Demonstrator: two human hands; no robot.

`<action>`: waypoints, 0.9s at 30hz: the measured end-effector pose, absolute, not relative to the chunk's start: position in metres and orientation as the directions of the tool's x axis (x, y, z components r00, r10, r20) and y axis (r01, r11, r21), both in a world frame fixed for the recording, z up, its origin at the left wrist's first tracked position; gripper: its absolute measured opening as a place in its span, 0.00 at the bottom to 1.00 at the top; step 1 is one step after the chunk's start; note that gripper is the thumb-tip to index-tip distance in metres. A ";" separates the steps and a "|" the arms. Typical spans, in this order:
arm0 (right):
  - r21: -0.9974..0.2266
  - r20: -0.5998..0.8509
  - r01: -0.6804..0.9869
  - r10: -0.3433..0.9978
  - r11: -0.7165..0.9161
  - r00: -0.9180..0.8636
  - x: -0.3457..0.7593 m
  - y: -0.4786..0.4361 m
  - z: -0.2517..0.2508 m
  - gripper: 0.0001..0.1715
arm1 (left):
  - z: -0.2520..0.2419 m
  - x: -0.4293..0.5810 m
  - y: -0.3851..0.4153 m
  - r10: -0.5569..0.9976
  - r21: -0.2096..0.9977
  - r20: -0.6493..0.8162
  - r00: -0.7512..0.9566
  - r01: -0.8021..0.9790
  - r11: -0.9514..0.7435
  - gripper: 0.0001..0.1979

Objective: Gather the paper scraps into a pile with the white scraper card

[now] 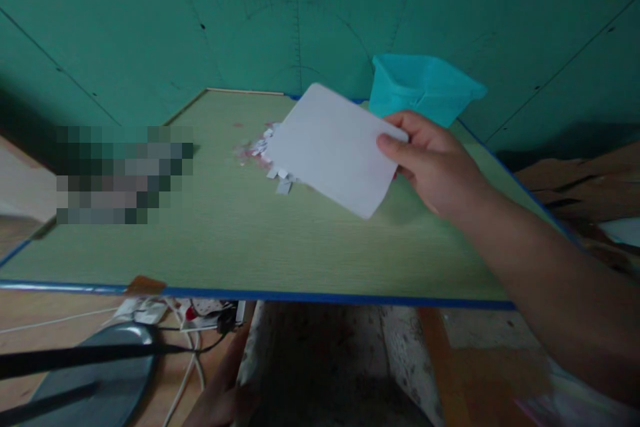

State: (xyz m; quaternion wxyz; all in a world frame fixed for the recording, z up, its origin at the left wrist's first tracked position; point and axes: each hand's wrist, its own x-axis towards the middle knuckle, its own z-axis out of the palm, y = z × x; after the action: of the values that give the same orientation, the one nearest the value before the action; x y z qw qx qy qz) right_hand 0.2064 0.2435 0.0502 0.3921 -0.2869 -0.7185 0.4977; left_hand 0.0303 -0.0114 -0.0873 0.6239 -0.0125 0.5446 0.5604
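Observation:
My right hand [430, 157] grips a thin white card [335, 147] with rounded corners by its right edge, thumb on top and fingers beneath. The card is tilted above the tabletop, and its left end hides part of a small heap of paper scraps [283, 185]. Pinkish bits lie among the scraps at the heap's left side. My left hand [235, 400] is low in the picture, below the table's front edge. It is dark and blurred there, and its fingers cannot be made out.
A turquoise plastic bin [420, 90] stands behind my right hand, near the green wall [250, 13]. The pale green table [215, 233] has a blue-taped edge. A pixelated object [130, 177] lies at left. Cables and a round stool [100, 373] are below.

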 end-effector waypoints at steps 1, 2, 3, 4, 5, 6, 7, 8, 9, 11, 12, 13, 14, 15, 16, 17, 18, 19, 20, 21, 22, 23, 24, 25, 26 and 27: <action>-0.937 0.304 0.013 0.833 0.349 -0.463 0.207 0.248 0.049 0.07 | -0.090 0.030 -0.012 0.674 0.619 -0.694 -0.251 -0.687 0.381 0.26; -0.934 0.318 0.016 0.853 0.356 -0.414 0.208 0.252 0.049 0.08 | -0.093 0.030 -0.013 0.667 0.642 -0.692 -0.278 -0.660 0.390 0.27; -0.932 0.324 0.028 0.868 0.361 -0.377 0.209 0.255 0.048 0.08 | -0.096 0.029 -0.014 0.665 0.662 -0.684 -0.300 -0.639 0.393 0.28; -0.931 0.325 0.043 0.879 0.362 -0.350 0.210 0.258 0.048 0.09 | -0.099 0.028 -0.014 0.668 0.675 -0.675 -0.313 -0.628 0.387 0.28; -0.932 0.321 0.058 0.889 0.358 -0.325 0.211 0.259 0.048 0.09 | -0.101 0.027 -0.015 0.669 0.667 -0.678 -0.305 -0.638 0.384 0.28; -0.935 0.311 0.072 0.900 0.348 -0.307 0.212 0.260 0.047 0.09 | -0.101 0.026 -0.016 0.673 0.654 -0.681 -0.288 -0.652 0.383 0.28; -0.939 0.294 0.088 0.909 0.333 -0.296 0.212 0.261 0.046 0.10 | -0.101 0.026 -0.016 0.680 0.643 -0.682 -0.270 -0.664 0.381 0.28; -0.942 0.278 0.105 0.916 0.319 -0.288 0.212 0.261 0.045 0.10 | -0.099 0.025 -0.017 0.686 0.628 -0.684 -0.247 -0.678 0.382 0.28; -0.943 0.266 0.121 0.922 0.309 -0.282 0.213 0.261 0.044 0.11 | -0.097 0.025 -0.017 0.697 0.606 -0.684 -0.214 -0.699 0.380 0.28; -0.938 0.267 0.146 0.925 0.313 -0.270 0.212 0.262 0.042 0.13 | -0.091 0.025 -0.017 0.714 0.572 -0.678 -0.173 -0.734 0.365 0.26; -0.932 0.281 0.152 0.923 0.328 -0.263 0.212 0.262 0.041 0.13 | -0.089 0.025 -0.017 0.721 0.577 -0.669 -0.178 -0.736 0.354 0.25; -0.925 0.300 0.155 0.919 0.346 -0.256 0.212 0.263 0.040 0.13 | -0.086 0.025 -0.017 0.722 0.577 -0.668 -0.179 -0.738 0.350 0.25; -0.918 0.319 0.156 0.914 0.364 -0.251 0.212 0.263 0.040 0.13 | -0.084 0.026 -0.016 0.724 0.578 -0.666 -0.181 -0.738 0.347 0.25; -0.912 0.335 0.158 0.909 0.379 -0.248 0.212 0.264 0.039 0.13 | -0.083 0.026 -0.016 0.723 0.567 -0.668 -0.173 -0.748 0.345 0.25; -0.906 0.346 0.164 0.905 0.391 -0.246 0.212 0.264 0.039 0.13 | -0.082 0.026 -0.016 0.721 0.543 -0.676 -0.153 -0.765 0.347 0.26; -0.899 0.354 0.175 0.903 0.400 -0.245 0.212 0.265 0.038 0.13 | -0.083 0.026 -0.016 0.717 0.528 -0.683 -0.139 -0.772 0.354 0.26; -0.891 0.363 0.192 0.900 0.411 -0.242 0.211 0.265 0.038 0.13 | -0.084 0.026 -0.015 0.714 0.530 -0.686 -0.139 -0.768 0.359 0.26; -0.881 0.373 0.211 0.897 0.423 -0.238 0.211 0.265 0.037 0.14 | -0.085 0.025 -0.015 0.715 0.555 -0.681 -0.161 -0.750 0.360 0.27; -0.870 0.385 0.230 0.892 0.436 -0.236 0.211 0.265 0.037 0.14 | -0.087 0.025 -0.015 0.720 0.602 -0.665 -0.199 -0.714 0.358 0.27; -0.858 0.397 0.246 0.887 0.450 -0.237 0.210 0.265 0.037 0.13 | -0.089 0.025 -0.015 0.725 0.647 -0.647 -0.238 -0.674 0.357 0.27; -0.847 0.409 0.260 0.880 0.464 -0.240 0.210 0.265 0.036 0.13 | -0.090 0.024 -0.015 0.726 0.672 -0.637 -0.259 -0.648 0.358 0.28; -0.839 0.416 0.268 0.876 0.474 -0.245 0.210 0.265 0.036 0.13 | -0.092 0.024 -0.015 0.727 0.666 -0.638 -0.252 -0.655 0.357 0.28; -0.837 0.415 0.271 0.874 0.476 -0.254 0.209 0.264 0.037 0.13 | -0.093 0.024 -0.015 0.727 0.643 -0.647 -0.230 -0.676 0.360 0.28; -0.841 0.405 0.266 0.875 0.470 -0.266 0.209 0.264 0.037 0.12 | -0.094 0.024 -0.015 0.725 0.625 -0.656 -0.209 -0.690 0.366 0.28; -0.854 0.383 0.257 0.880 0.453 -0.281 0.209 0.263 0.038 0.12 | -0.094 0.024 -0.016 0.724 0.610 -0.662 -0.194 -0.701 0.370 0.27; -0.870 0.353 0.244 0.887 0.428 -0.297 0.210 0.262 0.039 0.12 | -0.095 0.024 -0.017 0.722 0.599 -0.667 -0.184 -0.708 0.373 0.28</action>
State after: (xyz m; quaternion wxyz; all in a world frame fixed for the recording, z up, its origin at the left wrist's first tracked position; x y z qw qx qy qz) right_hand 0.2095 0.2623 0.0388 0.4437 -0.3932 -0.7192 0.3623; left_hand 0.0237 -0.0165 -0.0951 0.6386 0.0065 0.5279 0.5599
